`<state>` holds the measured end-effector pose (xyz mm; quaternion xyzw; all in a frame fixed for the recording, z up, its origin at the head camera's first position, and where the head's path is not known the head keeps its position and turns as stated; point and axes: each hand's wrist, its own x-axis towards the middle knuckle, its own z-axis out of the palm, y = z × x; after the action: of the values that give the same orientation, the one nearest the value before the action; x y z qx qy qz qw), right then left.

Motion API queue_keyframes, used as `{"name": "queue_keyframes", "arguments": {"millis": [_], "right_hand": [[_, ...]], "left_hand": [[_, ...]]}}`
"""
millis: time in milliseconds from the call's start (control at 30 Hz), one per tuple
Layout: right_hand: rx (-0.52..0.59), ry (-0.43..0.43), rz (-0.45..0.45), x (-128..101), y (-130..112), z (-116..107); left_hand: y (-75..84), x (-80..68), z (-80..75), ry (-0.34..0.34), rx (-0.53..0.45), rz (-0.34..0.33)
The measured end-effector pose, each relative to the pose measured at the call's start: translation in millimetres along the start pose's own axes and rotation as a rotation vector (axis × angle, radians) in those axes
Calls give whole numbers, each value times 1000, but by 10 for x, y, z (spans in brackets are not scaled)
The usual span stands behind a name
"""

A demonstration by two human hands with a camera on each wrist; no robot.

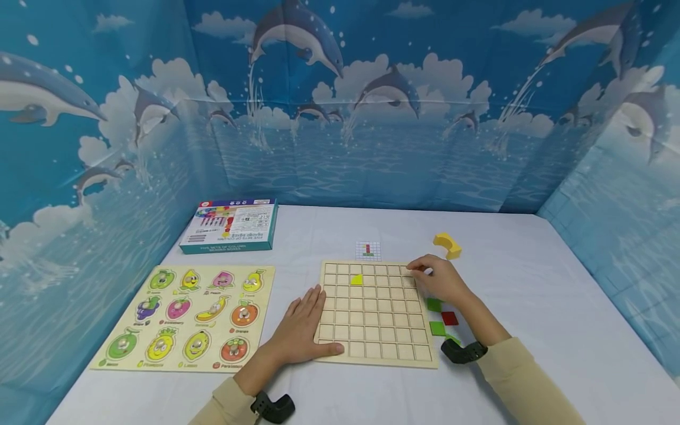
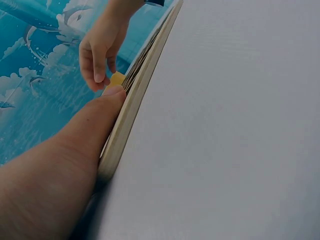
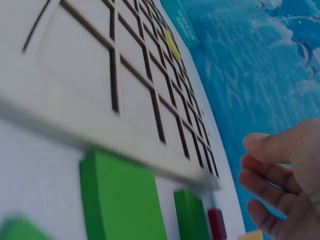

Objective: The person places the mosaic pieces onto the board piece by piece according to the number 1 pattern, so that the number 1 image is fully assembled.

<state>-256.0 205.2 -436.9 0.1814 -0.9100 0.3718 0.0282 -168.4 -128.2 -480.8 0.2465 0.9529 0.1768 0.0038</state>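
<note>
Wooden grid board lies under flat left hand.

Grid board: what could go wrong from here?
1. The left hand only presses the grid board flat at its edge; a nudge from the right hand could slide it.
2. Green pieces and a red piece lie under the right forearm; it may sweep them away.

Beige long sleeves on both arms — a black camera mount strapped at each wrist.
</note>
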Motion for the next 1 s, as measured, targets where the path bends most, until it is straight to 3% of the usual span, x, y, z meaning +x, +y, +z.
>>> {"name": "queue_keyframes", "arguments": {"millis": [433,800,1000], "right_hand": [[-109,-4,213,-148,274,-162],[-138,-16,121,-164,411,-153],[-146,-8,123,-197,428,-149]], "left_hand": [[0,-2,2,4,-1,0],[2,6,14,0,-7,-9],[-8,11,12,-7,7,-6]]}}
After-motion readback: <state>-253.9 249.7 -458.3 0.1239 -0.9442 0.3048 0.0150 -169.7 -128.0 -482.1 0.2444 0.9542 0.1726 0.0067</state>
